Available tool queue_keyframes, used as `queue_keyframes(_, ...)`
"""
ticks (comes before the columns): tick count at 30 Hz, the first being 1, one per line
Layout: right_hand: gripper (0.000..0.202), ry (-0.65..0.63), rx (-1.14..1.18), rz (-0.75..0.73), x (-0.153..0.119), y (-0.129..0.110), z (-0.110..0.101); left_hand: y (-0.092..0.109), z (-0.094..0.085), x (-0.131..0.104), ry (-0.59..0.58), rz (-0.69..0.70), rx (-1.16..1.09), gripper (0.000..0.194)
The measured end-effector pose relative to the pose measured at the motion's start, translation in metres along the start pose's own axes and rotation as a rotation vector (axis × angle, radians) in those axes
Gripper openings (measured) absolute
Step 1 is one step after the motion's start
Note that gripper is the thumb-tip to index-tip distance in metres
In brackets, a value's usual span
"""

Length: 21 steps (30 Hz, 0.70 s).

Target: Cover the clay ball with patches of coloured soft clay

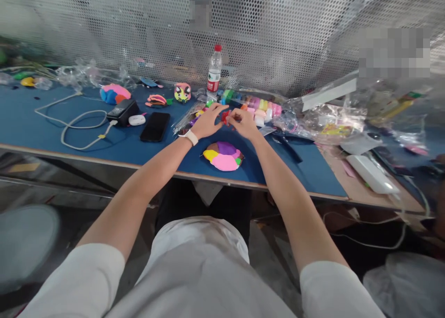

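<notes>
The right hand (246,123) pinches a small red piece (225,117) over the bench (320,176), beyond the multicoloured oval (224,157); the left hand (207,122) curls beside it, its grip impossible to tell. The piece is probably light, soft and easily dented, best taken lightly by its edges.

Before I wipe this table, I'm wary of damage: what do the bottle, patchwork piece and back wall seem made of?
Bottle: likely clear, glossy plastic; its body is see-through.
Patchwork piece: perhaps modelling clay, fairly matte; smooth, bright colours meet in rounded patches.
Back wall: probably metal sheet, silvery; small regular holes and a greyish sheen.
</notes>
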State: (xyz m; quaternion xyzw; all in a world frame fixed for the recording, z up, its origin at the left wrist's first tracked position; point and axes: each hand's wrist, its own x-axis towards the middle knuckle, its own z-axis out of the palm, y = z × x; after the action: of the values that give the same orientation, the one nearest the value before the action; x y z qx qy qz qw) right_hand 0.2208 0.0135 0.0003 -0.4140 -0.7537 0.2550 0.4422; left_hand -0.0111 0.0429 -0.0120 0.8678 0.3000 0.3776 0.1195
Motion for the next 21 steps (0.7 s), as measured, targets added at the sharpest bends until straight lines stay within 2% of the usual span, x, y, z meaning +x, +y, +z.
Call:
queue_keyframes(5, 0.051, -0.036, -0.098, 0.0, -0.0008, 0.0025, 0.0011, 0.0056, 0.0028, -0.0009, 0.01, 0.002, -0.082, 0.031)
queue_keyframes(9, 0.047, -0.06, -0.108, 0.003, -0.0018, 0.0026, 0.0018, 0.0075, 0.0058, -0.0001, 0.009, -0.059, -0.211, 0.011)
queue_keyframes(10, 0.045, -0.065, -0.119, -0.01, -0.0018, 0.0033, 0.0021, 0.0071, 0.0065, 0.0004, 0.011, -0.079, -0.226, 0.009)
queue_keyframes(14, 0.035, -0.074, -0.196, -0.052, -0.0005, 0.0077, 0.0041, 0.0037, 0.0084, 0.0031, -0.002, -0.157, -0.211, 0.026)
queue_keyframes(21, 0.037, -0.123, -0.149, -0.004, 0.0001, 0.0066, 0.0057, 0.0002, 0.0082, 0.0038, -0.047, -0.165, -0.242, 0.023)
